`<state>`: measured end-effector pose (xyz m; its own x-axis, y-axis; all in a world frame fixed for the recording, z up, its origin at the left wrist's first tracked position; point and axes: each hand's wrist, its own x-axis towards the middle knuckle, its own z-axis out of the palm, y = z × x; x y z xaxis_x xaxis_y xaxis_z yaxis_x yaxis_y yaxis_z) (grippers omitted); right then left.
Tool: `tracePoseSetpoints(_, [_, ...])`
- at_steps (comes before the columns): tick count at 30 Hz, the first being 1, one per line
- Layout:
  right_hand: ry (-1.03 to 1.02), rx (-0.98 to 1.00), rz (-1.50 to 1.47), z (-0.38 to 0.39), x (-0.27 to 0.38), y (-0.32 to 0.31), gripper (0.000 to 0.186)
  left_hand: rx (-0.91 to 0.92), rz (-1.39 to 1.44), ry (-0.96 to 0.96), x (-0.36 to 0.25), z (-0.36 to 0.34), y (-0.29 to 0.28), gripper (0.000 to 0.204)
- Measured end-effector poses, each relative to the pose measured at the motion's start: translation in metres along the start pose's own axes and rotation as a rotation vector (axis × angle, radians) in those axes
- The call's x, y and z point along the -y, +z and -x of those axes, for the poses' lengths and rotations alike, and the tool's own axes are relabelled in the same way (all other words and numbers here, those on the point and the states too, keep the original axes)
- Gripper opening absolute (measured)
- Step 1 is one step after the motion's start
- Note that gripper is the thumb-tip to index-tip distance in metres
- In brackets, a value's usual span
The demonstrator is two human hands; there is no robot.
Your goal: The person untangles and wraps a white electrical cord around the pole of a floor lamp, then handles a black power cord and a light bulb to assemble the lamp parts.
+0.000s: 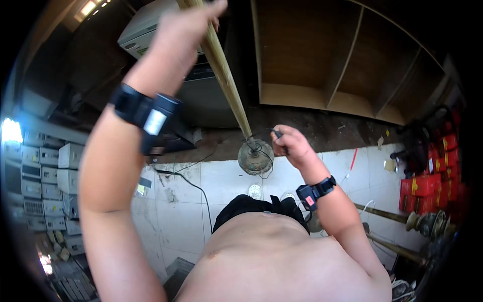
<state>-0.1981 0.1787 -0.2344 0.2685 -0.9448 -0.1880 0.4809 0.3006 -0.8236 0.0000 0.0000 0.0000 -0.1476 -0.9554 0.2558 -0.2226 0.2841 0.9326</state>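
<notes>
A long brass-coloured pole [225,75] rises at a slant from a round, worn base [255,158] on the floor ahead of my feet. High on the pole is my left hand [188,27], blurred, with its fingers wrapped round it. My right hand [293,143] is closed, to the right of the pole's lower end. It pinches a small dark thing [276,134] with a slim tip; its exact kind is too small to tell. A thin dark wire [271,158] loops round the pole's foot and over the base.
An open wooden shelf unit [307,95] stands ahead. Red boxes [422,186] are stacked at right, near more poles [382,213] lying low. Pale box-like units [50,173] fill the left side. A black cable [193,183] trails across the tiles [171,219].
</notes>
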Motion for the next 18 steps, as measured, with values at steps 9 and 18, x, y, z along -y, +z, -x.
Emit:
tracePoseSetpoints(9, [0.081,0.106,1.122,0.133,0.016,0.000,0.033,-0.090,0.131,-0.294,0.201,0.078,0.070,0.026])
tracePoseSetpoints(18, [0.609,-0.348,0.532,0.172,-0.057,-0.073,0.032,-0.061,0.215,-0.466,0.261,0.118,0.099,0.020])
